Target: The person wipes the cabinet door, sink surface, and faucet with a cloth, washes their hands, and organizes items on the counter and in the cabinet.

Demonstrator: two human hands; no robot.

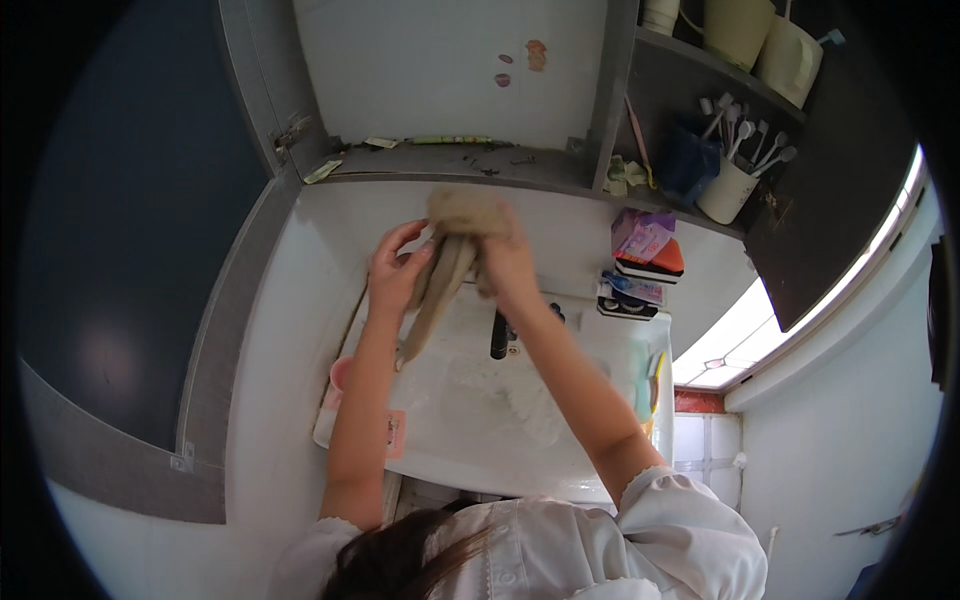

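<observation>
A beige-brown cloth [450, 265] hangs bunched above the back of the white sink, its top blurred by motion and one long end trailing down to the left. Curled against the cloth's left edge, the thumb and fingertips of my left hand [393, 268] grip it. My right hand [508, 262] closes round the upper right part of the bundle; its fingers are smeared and partly hidden by the cloth. Below the cloth stands a black faucet [499, 335] on the sink [470, 430].
An open cabinet [450, 160] is above, its dark door [130, 230] swung out left. Right shelves hold a white cup of toothbrushes [726, 192] and a blue cup [688, 165]. Small boxes [645, 240] are stacked behind the sink. A pink cup [343, 373] sits at its left edge.
</observation>
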